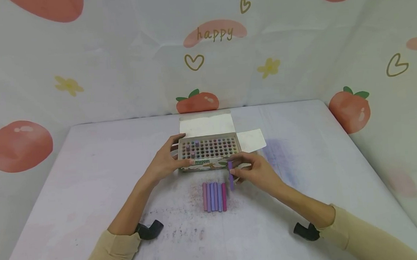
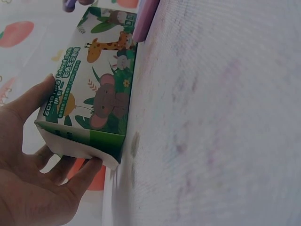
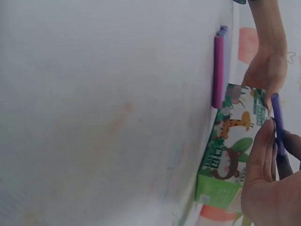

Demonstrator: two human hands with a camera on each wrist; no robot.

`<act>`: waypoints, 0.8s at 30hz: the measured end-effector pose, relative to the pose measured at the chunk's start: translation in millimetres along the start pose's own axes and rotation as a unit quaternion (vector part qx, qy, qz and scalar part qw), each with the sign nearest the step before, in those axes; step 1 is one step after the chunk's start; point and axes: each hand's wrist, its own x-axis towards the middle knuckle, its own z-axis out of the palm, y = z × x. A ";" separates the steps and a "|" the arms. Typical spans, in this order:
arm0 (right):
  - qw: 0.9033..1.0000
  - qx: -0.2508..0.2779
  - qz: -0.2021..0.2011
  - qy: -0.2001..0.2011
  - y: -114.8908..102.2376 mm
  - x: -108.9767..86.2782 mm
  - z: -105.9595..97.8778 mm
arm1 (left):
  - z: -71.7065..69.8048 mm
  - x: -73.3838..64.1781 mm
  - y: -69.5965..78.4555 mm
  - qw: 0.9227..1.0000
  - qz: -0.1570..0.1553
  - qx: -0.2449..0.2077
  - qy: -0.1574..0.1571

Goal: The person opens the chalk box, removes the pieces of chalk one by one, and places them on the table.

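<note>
An open chalk box with animal pictures on its front stands on the table, its grid of holes facing up. My left hand grips the box's left end, the thumb along the front edge and the fingers behind and at the side. A few chalk tips poke up from holes at the left. My right hand pinches a purple chalk stick, held upright just before the box's right front corner; the right wrist view shows this chalk between thumb and fingers. Nearer me, several pink, purple and blue chalks lie side by side.
The box's white lid is folded back, and a side flap sticks out to the right. Chalk dust marks the white tabletop, with a purple smear right of the box. A printed cloth hangs behind.
</note>
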 end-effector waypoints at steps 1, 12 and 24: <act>1.000 0.000 0.003 0.001 0.9 0.0 0.3 | -0.2 0.1 -0.2 1.000 0.001 0.001 0.000; 0.999 -0.023 0.042 -0.002 20.6 0.3 2.9 | 0.4 -2.0 1.8 1.000 0.005 0.006 -0.002; 0.996 -0.035 0.074 -0.034 29.7 1.7 6.5 | 0.3 -0.8 1.6 1.000 -0.003 0.000 0.000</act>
